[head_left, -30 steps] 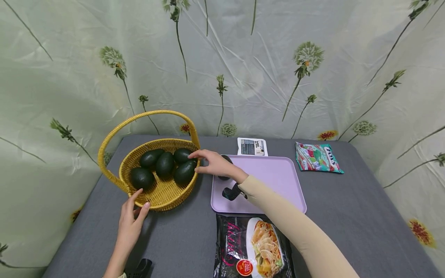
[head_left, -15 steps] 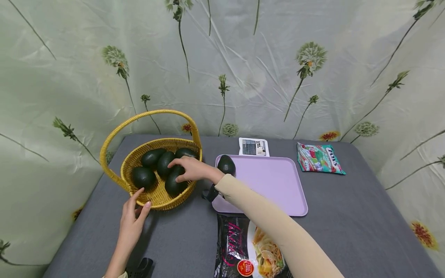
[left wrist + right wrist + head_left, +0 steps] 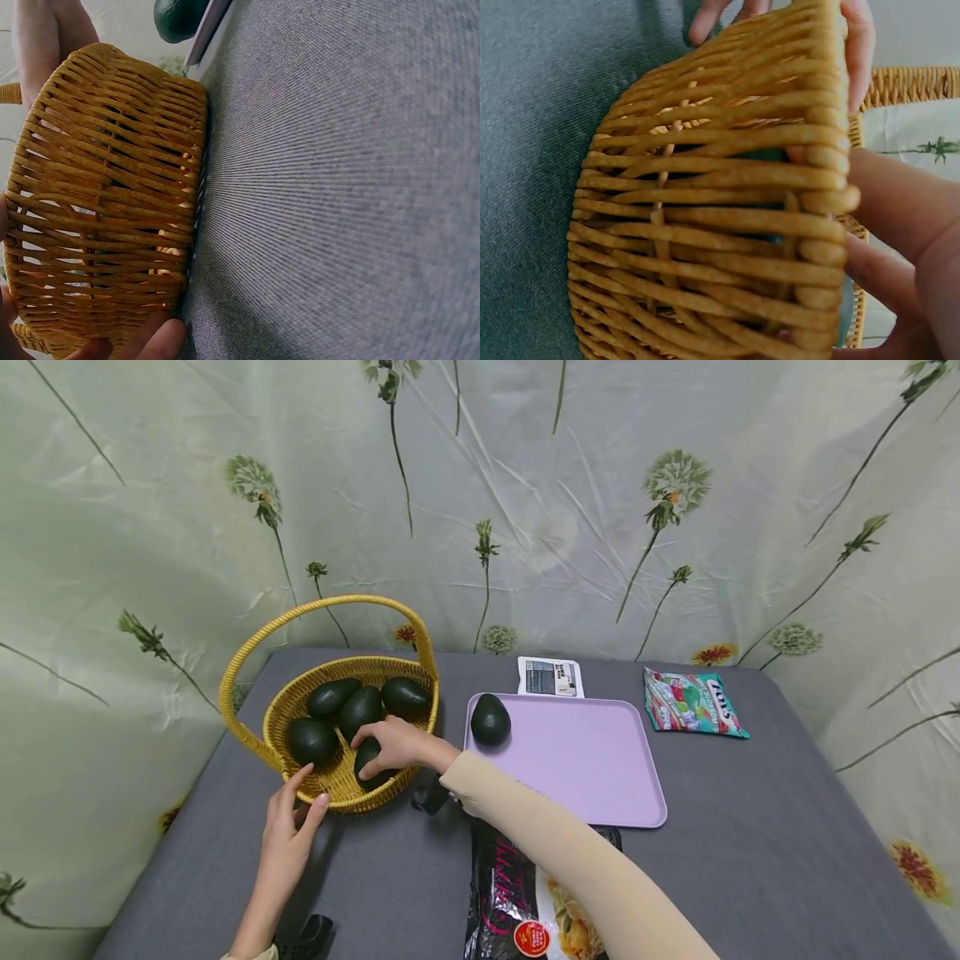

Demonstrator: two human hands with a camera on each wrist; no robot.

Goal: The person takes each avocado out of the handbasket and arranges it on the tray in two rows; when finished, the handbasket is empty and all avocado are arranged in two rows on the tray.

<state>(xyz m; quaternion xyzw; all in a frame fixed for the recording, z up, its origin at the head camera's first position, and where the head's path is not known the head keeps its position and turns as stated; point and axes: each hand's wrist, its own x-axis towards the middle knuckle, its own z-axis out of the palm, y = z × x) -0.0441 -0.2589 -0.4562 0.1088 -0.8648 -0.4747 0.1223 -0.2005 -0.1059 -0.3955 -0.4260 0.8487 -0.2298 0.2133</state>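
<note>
The round yellow wicker basket (image 3: 279, 714) with a tall arched handle stands on a grey cloth-covered table (image 3: 757, 843). At the basket's near left side is the left hand (image 3: 283, 831), partly spread; the right wrist view shows a finger reaching over the rim and others outside the weave, so it grips the basket's edge.

Inside the basket, a dark green, egg-shaped avocado (image 3: 312, 741) lies at the left. Two more dark green avocados, one farther back (image 3: 333, 697) and one at the middle (image 3: 361, 713), lie close together to its right. In the basket's near right part, the right hand (image 3: 405, 745) has its thumb and fingers curled around another avocado (image 3: 367, 754), the gap only as wide as the fruit, which is down inside the rim. A further avocado (image 3: 406, 697) lies at the basket's back right.

Just right of the basket is a pale purple rectangular plastic tray (image 3: 592, 760), with one avocado (image 3: 491, 720) on its basket side. Nearer the person and right of the basket lies a glossy black noodle packet (image 3: 501, 897), partly hidden by the beige sleeve (image 3: 555, 843). A flat white pouch with dark print (image 3: 551, 677) lies right of the basket's back; well to the basket's right is a teal and pink snack packet (image 3: 692, 703).
</note>
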